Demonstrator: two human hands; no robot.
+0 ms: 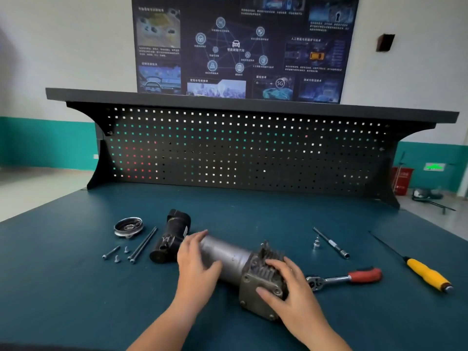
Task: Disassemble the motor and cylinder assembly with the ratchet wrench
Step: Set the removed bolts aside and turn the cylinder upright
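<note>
Teal matting (76,287) is backed by black pegboard (253,153). Grey motor and finned cylinder assembly (233,257) is grasped by left hand (197,262) and right hand (291,287), with red-handled ratchet wrench (344,277) just right of it.

**A workbench against a white and teal wall**

A dark blue-green tabletop (253,206) fills the foreground. At its far edge stands a black pegboard (253,153) with rows of small square holes, capped by a flat dark shelf (253,102). Behind it the wall (63,46) is white above a teal band (45,143). A large dark poster (240,44) with diagrams hangs at centre, a small dark box (385,42) to its right. The floor (38,188) is pale grey. At far right a red bin (401,179) stands near a green-lit sign (434,167).
</note>
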